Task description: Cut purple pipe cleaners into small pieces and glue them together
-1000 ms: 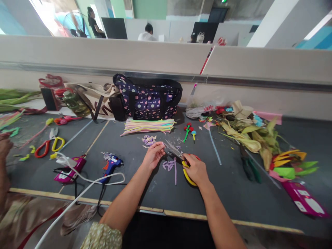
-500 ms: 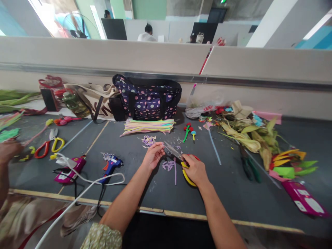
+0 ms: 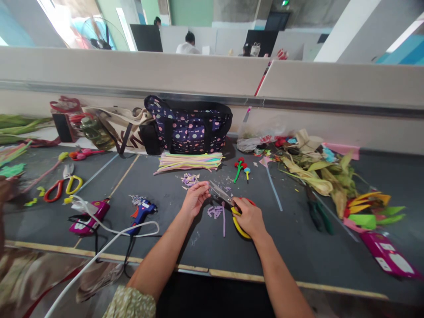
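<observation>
My right hand point(image 3: 247, 216) is closed round the yellow and red handles of a pair of scissors point(image 3: 221, 192), whose blades point up and left. Close to the blade tips, my left hand point(image 3: 198, 197) pinches a tiny purple bit of pipe cleaner point(image 3: 208, 183), mostly covered by the fingertips. Below the blades lie short purple cut pieces point(image 3: 215, 212) and one longer purple pipe cleaner point(image 3: 224, 223). Another pile of purple and cream snippets point(image 3: 190, 179) is behind my left hand. A bundle of pastel pipe cleaners point(image 3: 188, 161) lies farther back.
A patterned dark bag point(image 3: 190, 128) stands against the partition. To the left are a blue glue gun point(image 3: 141, 215), a white cable point(image 3: 122, 231) and red-yellow scissors point(image 3: 66, 182). Pliers point(image 3: 318, 210) and dried husks point(image 3: 311, 174) lie right. A co-worker's hand point(image 3: 5, 189) shows at the left edge.
My hands and the scissors have stayed almost still. The co-worker's hand at the far left has drawn back toward the frame's edge.
</observation>
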Available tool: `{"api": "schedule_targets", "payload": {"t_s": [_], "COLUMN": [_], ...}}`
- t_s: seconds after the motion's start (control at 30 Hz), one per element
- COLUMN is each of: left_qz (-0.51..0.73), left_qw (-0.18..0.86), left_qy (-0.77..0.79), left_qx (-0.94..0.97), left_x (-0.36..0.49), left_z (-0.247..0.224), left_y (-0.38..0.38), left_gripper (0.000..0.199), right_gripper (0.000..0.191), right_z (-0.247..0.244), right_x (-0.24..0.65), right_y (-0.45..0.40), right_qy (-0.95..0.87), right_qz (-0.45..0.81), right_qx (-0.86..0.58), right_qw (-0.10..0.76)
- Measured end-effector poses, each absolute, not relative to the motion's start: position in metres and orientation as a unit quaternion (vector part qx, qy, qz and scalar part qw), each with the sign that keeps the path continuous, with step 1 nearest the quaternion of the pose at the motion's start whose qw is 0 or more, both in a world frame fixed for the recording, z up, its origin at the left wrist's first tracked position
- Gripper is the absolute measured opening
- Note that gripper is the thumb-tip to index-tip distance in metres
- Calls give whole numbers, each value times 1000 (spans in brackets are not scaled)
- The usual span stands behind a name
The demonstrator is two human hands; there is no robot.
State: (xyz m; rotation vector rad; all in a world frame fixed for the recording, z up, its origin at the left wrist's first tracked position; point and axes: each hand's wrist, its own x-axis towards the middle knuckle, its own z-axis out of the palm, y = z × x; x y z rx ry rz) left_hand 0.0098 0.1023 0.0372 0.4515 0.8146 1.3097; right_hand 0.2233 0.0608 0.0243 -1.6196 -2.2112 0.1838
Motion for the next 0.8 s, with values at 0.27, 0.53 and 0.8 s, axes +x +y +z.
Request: {"api": "schedule_targets", "payload": {"t_s": [0.27,0.53,0.8], "left_qz": [584,574,567], "left_qw": [697,708,715], "left_qy": [358,349,343], "left_qx": [210,219,224], "left_x": [12,15,17], "left_z": [39,37,36], "left_y": [102,100,99], "left_gripper": [26,24,24], "right_gripper": [30,27,25], "right_z": [23,24,24], "right_x": [223,221,220], "right_y": [61,59,60], "right_qy": [-795,-797,-796], "right_qz": [65,58,48], "right_qx": [-568,-567,-570], "right_qw": [201,198,197]}}
